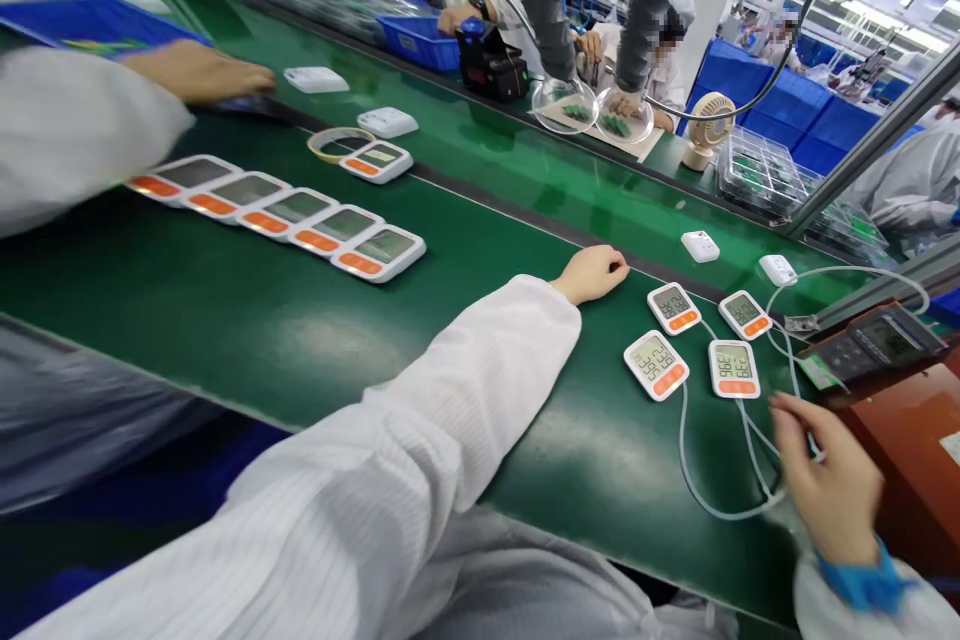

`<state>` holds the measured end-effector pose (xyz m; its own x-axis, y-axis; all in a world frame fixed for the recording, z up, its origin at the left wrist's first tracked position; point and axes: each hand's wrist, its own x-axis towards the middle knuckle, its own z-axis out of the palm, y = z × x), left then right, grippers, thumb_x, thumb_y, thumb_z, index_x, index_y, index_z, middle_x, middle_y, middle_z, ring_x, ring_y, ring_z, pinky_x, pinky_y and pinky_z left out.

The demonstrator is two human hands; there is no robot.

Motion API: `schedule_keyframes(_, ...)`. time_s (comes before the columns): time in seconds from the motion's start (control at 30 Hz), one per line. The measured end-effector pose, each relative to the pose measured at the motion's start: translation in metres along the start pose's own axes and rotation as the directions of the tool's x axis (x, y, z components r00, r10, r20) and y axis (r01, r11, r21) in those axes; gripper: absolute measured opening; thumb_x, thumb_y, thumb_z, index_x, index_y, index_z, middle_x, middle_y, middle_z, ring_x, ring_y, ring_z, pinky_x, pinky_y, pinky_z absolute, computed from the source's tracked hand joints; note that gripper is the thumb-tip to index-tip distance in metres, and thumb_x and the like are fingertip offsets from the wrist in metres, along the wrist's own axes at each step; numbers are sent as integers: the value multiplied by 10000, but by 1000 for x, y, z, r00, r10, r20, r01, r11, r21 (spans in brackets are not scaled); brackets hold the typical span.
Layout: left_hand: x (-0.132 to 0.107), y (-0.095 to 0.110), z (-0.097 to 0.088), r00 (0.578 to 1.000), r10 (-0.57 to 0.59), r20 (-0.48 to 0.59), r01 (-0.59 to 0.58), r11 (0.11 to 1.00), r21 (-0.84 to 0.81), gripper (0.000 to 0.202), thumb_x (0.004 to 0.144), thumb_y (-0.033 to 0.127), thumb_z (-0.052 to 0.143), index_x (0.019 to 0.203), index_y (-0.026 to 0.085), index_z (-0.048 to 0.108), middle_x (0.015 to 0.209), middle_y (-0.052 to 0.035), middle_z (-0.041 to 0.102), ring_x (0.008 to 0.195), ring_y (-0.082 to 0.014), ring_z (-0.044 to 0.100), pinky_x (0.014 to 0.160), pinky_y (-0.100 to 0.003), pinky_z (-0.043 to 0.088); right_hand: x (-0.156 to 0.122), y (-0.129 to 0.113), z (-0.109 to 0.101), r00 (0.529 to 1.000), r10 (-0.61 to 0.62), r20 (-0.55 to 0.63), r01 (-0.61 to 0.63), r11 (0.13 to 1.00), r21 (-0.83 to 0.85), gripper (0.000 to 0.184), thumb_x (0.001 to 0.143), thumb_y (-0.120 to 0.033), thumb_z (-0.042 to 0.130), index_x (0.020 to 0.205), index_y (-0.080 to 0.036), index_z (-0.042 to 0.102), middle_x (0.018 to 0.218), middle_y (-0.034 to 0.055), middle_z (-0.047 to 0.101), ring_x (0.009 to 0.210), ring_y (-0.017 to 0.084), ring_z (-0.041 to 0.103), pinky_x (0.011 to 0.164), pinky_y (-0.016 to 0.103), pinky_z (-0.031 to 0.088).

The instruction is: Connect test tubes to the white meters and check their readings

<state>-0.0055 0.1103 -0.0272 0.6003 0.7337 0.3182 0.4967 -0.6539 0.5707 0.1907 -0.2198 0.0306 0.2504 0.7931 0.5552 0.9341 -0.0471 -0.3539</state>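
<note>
My left hand rests closed at the far edge of the green belt, fingers curled under, with nothing visible in it. To its right, several white digital meters with orange buttons and lit displays lie in a cluster, joined to thin clear tubes. My right hand, with a blue band at the wrist, is blurred, its fingers bent beside the tubes right of the meters. A tube passes by its fingers; whether they pinch it is hard to see.
A co-worker's hand reaches in at left over a row of meters. A tape roll touches another meter. White square pieces lie beyond the dark strip. A handheld instrument sits on an orange-brown box at right.
</note>
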Motion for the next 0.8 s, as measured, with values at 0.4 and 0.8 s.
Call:
schedule_keyframes(0.4,-54,60,15,988,151,-17,-144,900,-411,264,877,249,546,646,148,622,679,-6,576,644,-109,524,621,-235,389,43,-46,96,736,-196,649,-64,933,355,346,902,-453,603,1137,-203,644,892,43,623,801,214,616,729,322,485)
schedule_keyframes(0.8,-81,96,15,908,136,397,283,499,-819,573,752,557,706,1171,179,608,933,-57,675,762,-164,611,640,-254,471,32,-27,109,892,360,272,-451,708,544,477,891,-607,573,992,-150,669,946,113,703,951,302,636,798,396,513)
